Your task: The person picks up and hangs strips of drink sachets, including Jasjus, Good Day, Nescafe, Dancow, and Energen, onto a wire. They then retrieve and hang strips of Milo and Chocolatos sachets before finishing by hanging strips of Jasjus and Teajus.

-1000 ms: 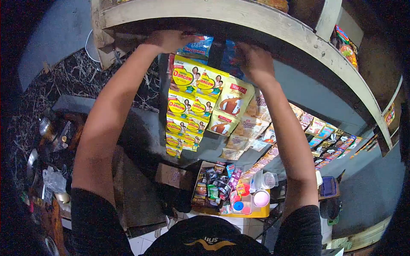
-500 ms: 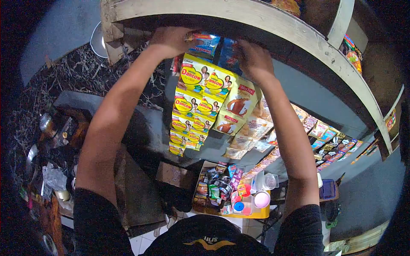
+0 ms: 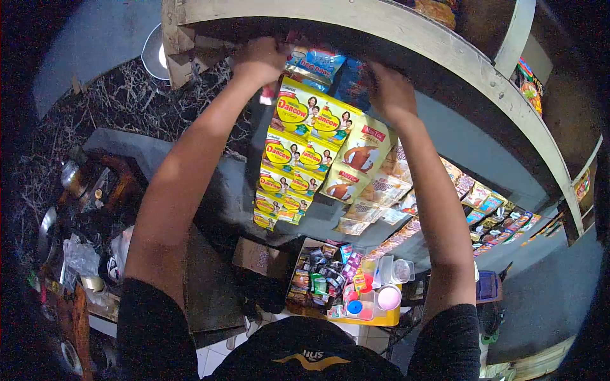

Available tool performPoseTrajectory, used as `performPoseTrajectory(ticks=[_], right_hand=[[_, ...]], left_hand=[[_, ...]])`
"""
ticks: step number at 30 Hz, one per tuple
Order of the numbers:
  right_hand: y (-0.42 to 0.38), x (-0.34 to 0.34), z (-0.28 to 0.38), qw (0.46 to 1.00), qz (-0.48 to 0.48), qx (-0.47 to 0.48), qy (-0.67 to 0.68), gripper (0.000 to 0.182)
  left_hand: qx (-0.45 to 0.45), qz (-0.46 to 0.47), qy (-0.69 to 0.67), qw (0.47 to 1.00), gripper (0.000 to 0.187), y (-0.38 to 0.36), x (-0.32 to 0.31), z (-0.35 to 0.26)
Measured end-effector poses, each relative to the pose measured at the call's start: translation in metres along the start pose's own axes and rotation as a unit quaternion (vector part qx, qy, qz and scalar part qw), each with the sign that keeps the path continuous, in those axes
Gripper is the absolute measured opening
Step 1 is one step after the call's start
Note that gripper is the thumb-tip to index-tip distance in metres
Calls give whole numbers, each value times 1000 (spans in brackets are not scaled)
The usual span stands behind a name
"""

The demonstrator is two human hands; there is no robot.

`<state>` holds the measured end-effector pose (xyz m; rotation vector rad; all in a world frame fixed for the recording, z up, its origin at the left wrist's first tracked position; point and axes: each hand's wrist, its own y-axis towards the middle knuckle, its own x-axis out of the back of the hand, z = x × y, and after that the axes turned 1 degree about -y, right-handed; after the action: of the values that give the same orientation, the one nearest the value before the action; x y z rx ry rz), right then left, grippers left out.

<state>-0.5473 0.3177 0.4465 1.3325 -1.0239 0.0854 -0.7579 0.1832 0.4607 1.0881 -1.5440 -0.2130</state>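
Note:
Both my arms reach up to a strip of blue sachets (image 3: 316, 63) under the curved shelf edge. My left hand (image 3: 262, 60) is closed at the strip's left side, its fingers slightly blurred. On the right, my right hand (image 3: 391, 92) has its fingers curled at the darker blue part of the strip, partly in shadow. Just below hang yellow Dancow sachets (image 3: 293, 152) in a double row. Beside them hang Max Tea sachets (image 3: 362, 149). A small reddish packet (image 3: 269, 95) shows beneath my left wrist.
A pale curved wooden shelf edge (image 3: 381, 24) arches overhead. More sachet strips (image 3: 489, 197) hang along the wall to the right. Below stands a box of packets (image 3: 318, 273) beside plastic tubs (image 3: 389, 296). Cluttered cookware (image 3: 73, 178) lies at left.
The blue sachets have shifted and tilted, with more of their printed front showing. Both hands have moved slightly to the right in view, and the view itself has shifted a little.

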Motion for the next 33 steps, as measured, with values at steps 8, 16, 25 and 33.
performPoseTrajectory(ticks=[8, 16, 25, 33], right_hand=[[4, 2, 0, 999, 29, -10, 32, 31], [1, -6, -6, 997, -13, 16, 70, 31], [-7, 10, -8, 992, -6, 17, 123, 43], [-36, 43, 57, 786, 83, 202, 579, 44]], left_hand=[[-53, 0, 115, 992, 25, 3, 0, 0], [-113, -177, -713, 669, 19, -46, 22, -18], [-196, -103, -624, 750, 14, -99, 65, -4], [-251, 177, -478, 823, 18, -116, 101, -18]])
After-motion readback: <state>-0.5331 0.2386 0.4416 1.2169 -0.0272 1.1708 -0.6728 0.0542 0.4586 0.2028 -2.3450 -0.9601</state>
